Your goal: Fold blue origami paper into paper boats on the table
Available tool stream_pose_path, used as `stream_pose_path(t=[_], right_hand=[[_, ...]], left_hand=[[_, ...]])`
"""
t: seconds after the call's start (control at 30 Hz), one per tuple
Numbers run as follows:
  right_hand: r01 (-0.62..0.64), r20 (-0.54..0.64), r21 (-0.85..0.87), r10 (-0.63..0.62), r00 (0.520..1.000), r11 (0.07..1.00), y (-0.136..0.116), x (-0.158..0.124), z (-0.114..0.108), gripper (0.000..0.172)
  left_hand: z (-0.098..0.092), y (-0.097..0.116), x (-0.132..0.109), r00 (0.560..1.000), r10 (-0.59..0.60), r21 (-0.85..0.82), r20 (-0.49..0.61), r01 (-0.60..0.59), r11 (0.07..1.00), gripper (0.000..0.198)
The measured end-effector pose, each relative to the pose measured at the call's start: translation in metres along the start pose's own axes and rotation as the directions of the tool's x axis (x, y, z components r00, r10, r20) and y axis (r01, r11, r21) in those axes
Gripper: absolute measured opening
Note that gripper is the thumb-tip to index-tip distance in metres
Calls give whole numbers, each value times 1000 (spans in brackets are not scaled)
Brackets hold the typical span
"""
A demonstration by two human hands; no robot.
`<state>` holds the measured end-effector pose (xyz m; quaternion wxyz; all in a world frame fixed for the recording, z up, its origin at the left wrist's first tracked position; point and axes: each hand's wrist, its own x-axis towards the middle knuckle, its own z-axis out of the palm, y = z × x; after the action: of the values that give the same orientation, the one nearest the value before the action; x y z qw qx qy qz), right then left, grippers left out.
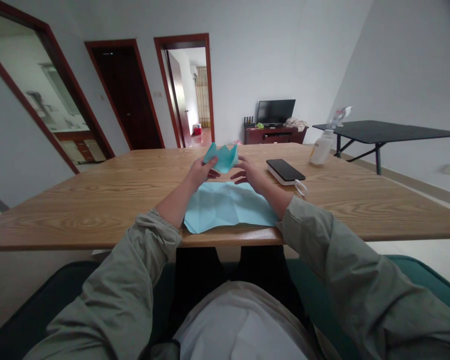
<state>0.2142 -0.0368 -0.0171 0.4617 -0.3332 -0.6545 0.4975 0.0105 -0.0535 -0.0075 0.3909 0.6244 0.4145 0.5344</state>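
Observation:
A small blue-green folded paper [225, 159] with pointed upper corners is held up above the table's front part. My left hand [203, 170] grips its left side, with the thumb on the near face and the other fingers behind and below. At the paper's right edge, my right hand [247, 172] holds it near the thumb and forefinger, while its lower fingers stretch out loosely underneath. Beneath both hands a larger light blue sheet [228, 207] with crease lines lies on the table, reaching its front edge. My right forearm covers part of this sheet's right side.
On the wooden table [97, 200], a black phone [285, 170] rests on a white box with a white loop strap [301, 188]. Farther right stands a translucent bottle [321, 147]. A black folding table [382, 129] and a TV [275, 112] on a cabinet are beyond.

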Motion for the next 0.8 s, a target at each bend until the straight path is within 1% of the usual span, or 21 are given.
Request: stream_pose_path(t=[0.07,0.13,0.17,0.23,0.33,0.43,0.5,0.63,0.67,0.73,0.8], right_hand=[[41,7,-29,-41,999,999,-1,-1,3,42],[77,28,-84,-75,997,993,-1,-1,6,39],[91,30,-113,-88,996,989,-1,-1,8,40],[116,-2,-168,-117,993,979,1,1,9,42],[165,-64,-226,-184,981,960,5,3,9,45],[195,-69,-243,-217,974,950,6,4,8,44],[183,-64,-239,-204,977,954,6,4,9,43],[119,-12,-171,-123,992,978,4,3,11,44],[91,10,-147,-91,996,985,4,3,12,46],[42,49,-120,-36,998,992,4,2,14,49],[32,69,-131,-24,997,991,5,1,15,49]], left_hand=[[1,0,0,998,-44,-14,40,45,999,50],[2,0,-2,995,-71,21,74,69,997,49],[2,0,-2,993,-75,45,88,71,996,49],[2,0,-3,992,-71,89,100,62,994,50],[0,-2,-3,997,-20,181,73,6,984,47],[-3,-5,-1,999,16,281,32,-25,959,44],[-3,-7,-1,1000,7,272,26,-14,962,44],[-1,-7,-3,989,-64,144,135,44,989,48],[1,-6,-4,986,-79,124,144,61,990,50],[2,-6,-6,988,-91,103,124,78,992,53],[3,-6,-7,992,-82,93,95,73,993,54]])
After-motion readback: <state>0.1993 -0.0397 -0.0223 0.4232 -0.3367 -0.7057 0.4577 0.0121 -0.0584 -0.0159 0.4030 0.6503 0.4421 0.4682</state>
